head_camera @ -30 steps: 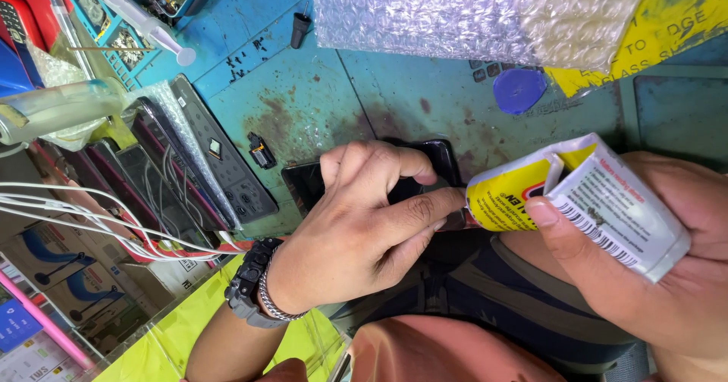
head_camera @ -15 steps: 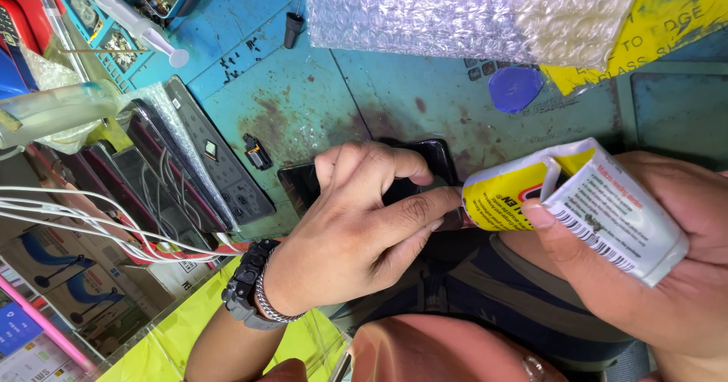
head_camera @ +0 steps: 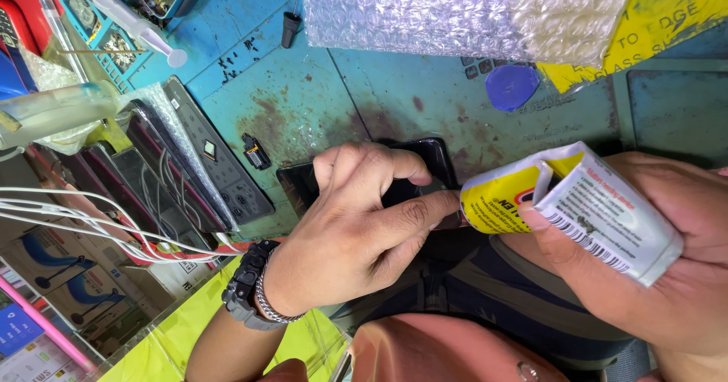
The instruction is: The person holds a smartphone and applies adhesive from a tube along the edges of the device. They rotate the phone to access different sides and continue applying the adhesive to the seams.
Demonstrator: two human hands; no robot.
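Glue tube (head_camera: 565,208) — yellow and white, creased and squeezed along its body — lies across the right of the frame, its nozzle end pointing left toward the dark phone (head_camera: 413,171) that rests on the worn blue bench (head_camera: 303,101) at centre. The right hand (head_camera: 644,276) is wrapped around the tube, thumb pressing on its printed side. The left hand (head_camera: 356,230) is curled over the phone, fingers bent and pinching at its edge, the forefinger stretched out to meet the tube's tip; a dark watch (head_camera: 241,295) and a metal bracelet (head_camera: 267,302) sit on that wrist. Whether the nozzle actually touches the phone cannot be told, since the fingers hide the spot.

Further out, a blue pick (head_camera: 512,86) lies at upper right beside a yellow sheet (head_camera: 667,18), with bubble wrap (head_camera: 455,10) across the top. A syringe (head_camera: 129,22) sits at upper left, white wires (head_camera: 91,215) trail in from the left edge, and a small black part (head_camera: 254,152) lies near the phone.

Judged from the hard thumb pressure on an already flattened tube, adhesive could gush rather than bead — flooding the seam or coating the guiding forefinger. The phone is held only by a pinch, so a nudge from the nozzle could shift it and smear the line
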